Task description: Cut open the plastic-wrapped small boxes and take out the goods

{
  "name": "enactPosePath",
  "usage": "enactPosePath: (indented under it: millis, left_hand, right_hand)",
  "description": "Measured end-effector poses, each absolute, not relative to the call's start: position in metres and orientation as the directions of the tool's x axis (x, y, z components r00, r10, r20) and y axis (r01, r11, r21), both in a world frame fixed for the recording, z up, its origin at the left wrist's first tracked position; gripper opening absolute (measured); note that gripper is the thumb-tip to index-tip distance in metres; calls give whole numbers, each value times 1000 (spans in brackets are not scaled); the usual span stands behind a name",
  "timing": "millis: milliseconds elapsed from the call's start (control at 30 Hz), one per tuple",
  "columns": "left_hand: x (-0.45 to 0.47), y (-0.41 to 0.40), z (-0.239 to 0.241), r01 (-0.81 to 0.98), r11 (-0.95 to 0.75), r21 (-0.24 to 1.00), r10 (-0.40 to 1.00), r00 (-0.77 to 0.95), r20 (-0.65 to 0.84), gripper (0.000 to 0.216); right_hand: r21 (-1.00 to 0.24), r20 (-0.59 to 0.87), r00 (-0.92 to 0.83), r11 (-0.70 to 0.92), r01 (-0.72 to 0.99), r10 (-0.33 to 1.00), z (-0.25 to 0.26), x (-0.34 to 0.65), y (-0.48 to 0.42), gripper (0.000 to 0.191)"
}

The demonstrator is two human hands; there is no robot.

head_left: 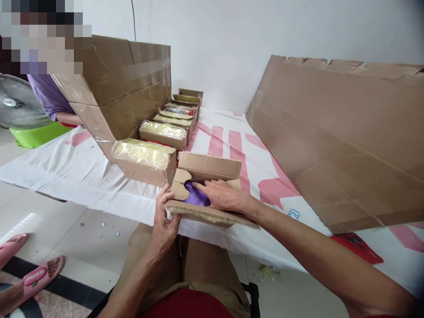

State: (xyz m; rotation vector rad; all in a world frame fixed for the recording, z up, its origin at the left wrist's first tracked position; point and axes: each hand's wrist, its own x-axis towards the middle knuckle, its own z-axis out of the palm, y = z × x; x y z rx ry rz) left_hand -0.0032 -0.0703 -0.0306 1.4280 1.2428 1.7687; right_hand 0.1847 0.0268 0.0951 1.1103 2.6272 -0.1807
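Gripping an open oblong brown cardboard box [210,167] at its near left corner, our left hand [165,216] pinches the edge between thumb and fingers. Our right hand [225,194] reaches in from four o'clock, back upward and fingers stretched over a shiny purple soft item [196,194]; whether the fingertips pinch it we cannot tell.

The box sits at our edge of the table, straight ahead of us. Its cardboard is plain, with a corrugated edge showing on the near side and a curved cutout in the left-hand flap. The mouth faces up; the long axis runs roughly from nine to three o'clock, the right end turned slightly toward four. Inside we see the purple item, smooth and slightly creased, partly covered by our right hand.

Just beside our box, at ten o'clock, stands a brown cardboard box with yellow contents under clear plastic film [145,154]. Beyond it, a row of similar boxes [164,131] stretches toward twelve o'clock; several show yellow tops, and one has red and silver wrapping. A tall tape-striped brown cardboard panel [132,75] stands along the row at eleven. At two o'clock leans a broad brown cardboard sheet [347,141], with a red phone [359,248] near its lower edge, toward four.
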Motion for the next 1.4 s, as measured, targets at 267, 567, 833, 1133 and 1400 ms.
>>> enactPosePath:
  millis: [267,567,833,1133,1400]
  left_hand:
    - [4,-64,-55,178,-88,980,961,-242,130,72]
    - [4,-69,-52,167,-77,983,958,-262,120,56]
    - [8,-66,-63,218,-103,971,952,-263,160,59]
    - [6,-62,-83,376,-166,911,928,-253,274,44]
    - [7,-63,-78,405,-155,901,915,-284,285,51]
  right_hand:
    - [32,-360,-619,673,739,698,89,182,30,48]
    - [-76,-357,-683,709,701,637,88,191,26,63]
    - [-104,-313,-696,705,702,647,76,187,35,61]
    - [32,-307,-669,709,704,677,87,176,27,22]
    - [67,-194,-707,728,682,680,98,176,23,30]
